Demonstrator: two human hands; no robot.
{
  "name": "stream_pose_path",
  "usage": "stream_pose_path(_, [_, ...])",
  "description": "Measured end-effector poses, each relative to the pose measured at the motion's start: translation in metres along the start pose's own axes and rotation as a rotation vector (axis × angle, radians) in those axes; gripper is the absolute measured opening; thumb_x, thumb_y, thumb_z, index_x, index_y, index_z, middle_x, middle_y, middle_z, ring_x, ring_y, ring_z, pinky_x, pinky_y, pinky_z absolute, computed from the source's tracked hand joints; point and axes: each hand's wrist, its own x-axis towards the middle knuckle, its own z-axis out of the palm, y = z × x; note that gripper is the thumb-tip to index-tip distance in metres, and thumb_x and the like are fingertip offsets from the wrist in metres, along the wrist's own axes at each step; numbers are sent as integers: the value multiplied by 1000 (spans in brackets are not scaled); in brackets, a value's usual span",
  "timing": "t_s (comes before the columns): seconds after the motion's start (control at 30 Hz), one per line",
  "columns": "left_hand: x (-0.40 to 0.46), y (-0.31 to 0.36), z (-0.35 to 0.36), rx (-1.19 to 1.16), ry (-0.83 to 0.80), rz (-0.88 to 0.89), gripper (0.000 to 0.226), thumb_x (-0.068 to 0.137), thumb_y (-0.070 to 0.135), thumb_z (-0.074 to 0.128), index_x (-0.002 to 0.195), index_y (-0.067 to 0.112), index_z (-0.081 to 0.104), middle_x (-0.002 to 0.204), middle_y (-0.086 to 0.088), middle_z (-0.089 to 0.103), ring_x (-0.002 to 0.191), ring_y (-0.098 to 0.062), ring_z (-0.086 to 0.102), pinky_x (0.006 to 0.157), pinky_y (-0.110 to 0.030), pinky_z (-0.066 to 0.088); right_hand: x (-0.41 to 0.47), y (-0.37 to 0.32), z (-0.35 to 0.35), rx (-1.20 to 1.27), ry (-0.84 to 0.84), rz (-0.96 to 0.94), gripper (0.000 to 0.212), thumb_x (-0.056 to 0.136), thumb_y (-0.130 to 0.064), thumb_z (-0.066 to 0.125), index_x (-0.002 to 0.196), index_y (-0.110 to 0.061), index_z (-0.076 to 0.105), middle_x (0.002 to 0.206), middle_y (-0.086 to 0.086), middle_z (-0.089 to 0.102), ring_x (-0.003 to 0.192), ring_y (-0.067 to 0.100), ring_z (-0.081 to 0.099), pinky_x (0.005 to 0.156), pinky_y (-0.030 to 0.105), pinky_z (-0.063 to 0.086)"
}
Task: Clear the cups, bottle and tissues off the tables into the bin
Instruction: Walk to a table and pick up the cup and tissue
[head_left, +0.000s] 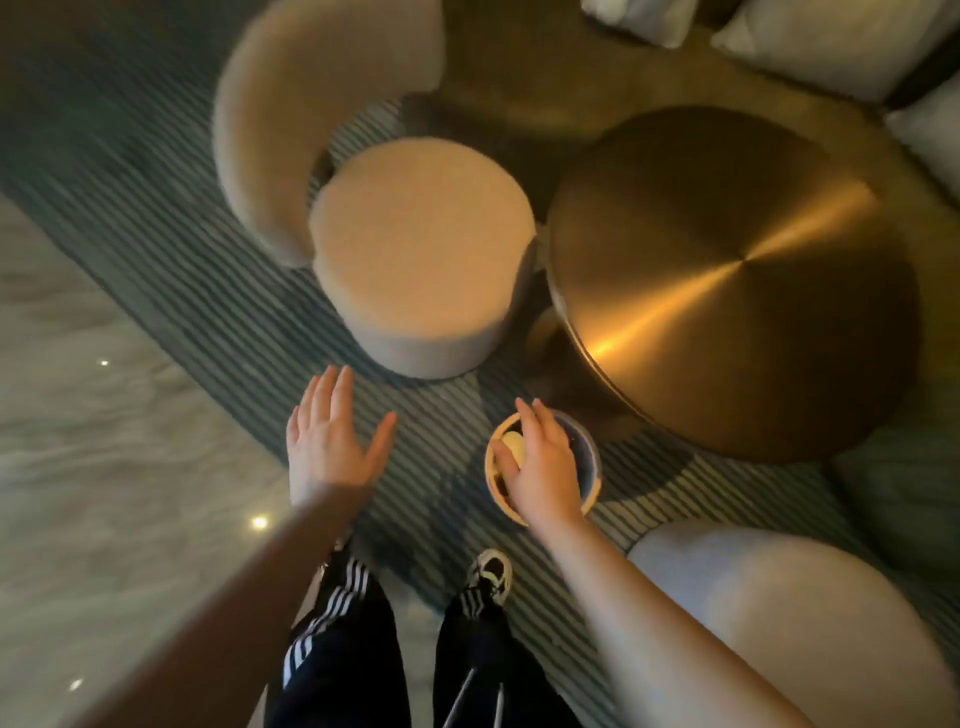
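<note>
Two forearms reach down from the near edge, above dark trousers (337, 660) with white side stripes and a sneaker (488, 574) on the striped rug (218, 322). Over the rug the left hand (327, 441) hangs with its fingers straight and spread, thumb out to the right, holding nothing. To its right the right hand (543, 467) sits over the mouth of a small round bin (592, 467) that stands on the rug; its fingers reach down inside the rim, next to a pale rounded item (511, 444) lying in the bin. Whether the fingers grip that item cannot be told, and motion blur hides what it is. Just beyond the bin, to the right, stands a round brass-coloured counter (727, 270). Left of that counter is a round beige stool (421, 249), with a curved chair back (291, 114) behind it on the far left. Pale cushions (810, 47) lie at the far right, and a pale rounded seat (789, 613) fills the near right corner.
</note>
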Motion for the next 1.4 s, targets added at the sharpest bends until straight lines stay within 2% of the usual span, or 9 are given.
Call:
stream_pose_path(0.2, [9, -89, -106, -26, 183, -195, 75, 90, 57, 45, 149, 15, 25, 155, -9, 25, 144, -24, 15, 115, -47, 15, 31, -160, 24, -52, -128, -316, 56, 96, -42, 44, 145, -18, 31, 154, 8, 26, 142, 24, 21, 113, 43, 25])
stream_pose_path(0.33, [30, -164, -164, -16, 264, -301, 75, 91, 58, 43, 150, 16, 24, 155, -7, 26, 144, -22, 14, 116, -45, 14, 65, -269, 62, -87, -143, -434, 55, 97, -40, 44, 145, -15, 31, 154, 8, 27, 142, 23, 21, 114, 41, 24])
stream_pose_path(0.5, [73, -255, -231, 28, 304, -365, 75, 91, 61, 36, 151, 18, 21, 156, -5, 25, 145, -20, 12, 116, -45, 11, 109, -389, 105, -60, -81, -488, 54, 97, -40, 43, 144, -17, 33, 155, 7, 25, 142, 22, 21, 115, 40, 24])
stream_pose_path(0.73, [175, -329, -292, 19, 313, -404, 77, 90, 64, 33, 151, 20, 19, 157, -3, 22, 145, -19, 8, 117, -44, 8, 190, -492, 117, -70, -3, -500, 52, 96, -39, 46, 143, -17, 37, 155, 8, 25, 142, 25, 23, 114, 42, 25])
stream_pose_path(0.93, [322, -368, -312, 24, 288, -358, 80, 89, 67, 28, 152, 19, 14, 158, -3, 19, 146, -19, 6, 117, -46, 7, 307, -559, 128, -75, 35, -471, 53, 96, -39, 45, 143, -17, 35, 155, 8, 23, 142, 25, 21, 114, 44, 26])
stream_pose_path(1.1, [503, -391, -340, 51, 226, -299, 84, 88, 70, 25, 153, 19, 8, 159, -2, 14, 146, -18, 4, 117, -47, 9, 460, -632, 118, -71, 64, -447, 52, 97, -38, 45, 143, -14, 37, 154, 11, 27, 142, 25, 23, 114, 45, 27])
stream_pose_path(1.23, [662, -391, -379, 61, 184, -266, 83, 89, 69, 24, 153, 20, 5, 159, -2, 14, 146, -18, 4, 117, -47, 9, 591, -706, 90, -83, 66, -412, 52, 97, -35, 46, 141, -10, 39, 152, 14, 30, 140, 27, 26, 113, 42, 26])
stream_pose_path(1.4, [816, -377, -412, 59, 197, -202, 83, 88, 70, 24, 152, 21, 7, 158, -1, 16, 145, -19, 7, 117, -47, 7, 707, -774, 57, -95, 115, -408, 51, 97, -36, 45, 141, -10, 39, 151, 14, 32, 140, 28, 25, 112, 43, 27])
